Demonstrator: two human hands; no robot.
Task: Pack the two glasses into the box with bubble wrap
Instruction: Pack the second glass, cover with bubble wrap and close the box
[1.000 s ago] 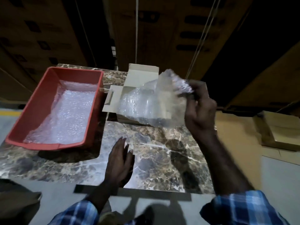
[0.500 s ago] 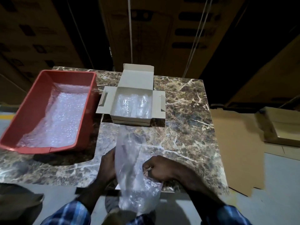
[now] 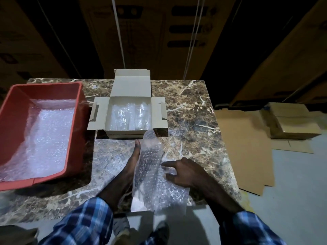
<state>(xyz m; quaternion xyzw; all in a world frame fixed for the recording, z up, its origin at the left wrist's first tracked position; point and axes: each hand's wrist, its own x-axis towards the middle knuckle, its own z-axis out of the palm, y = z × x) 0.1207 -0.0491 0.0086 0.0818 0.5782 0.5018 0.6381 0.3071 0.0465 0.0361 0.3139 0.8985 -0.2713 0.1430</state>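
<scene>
On the table (image 3: 185, 110), both hands (left hand (image 3: 131, 162), right hand (image 3: 182, 171)) press bubble wrap (image 3: 150, 167) flat.

Red tray (image 3: 16, 110) on marble table (image 3: 191, 110); flattened cardboard (image 3: 244, 147) (floor, right), stacked cartons (image 3: 292, 124) beyond.

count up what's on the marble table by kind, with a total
Open cardboard boxes: 1
Clear glasses wrapped in the box: 2
Red plastic tubs: 1
Bubble wrap sheets, one lining the tub, one loose under both hands: 2
Total: 6
</scene>
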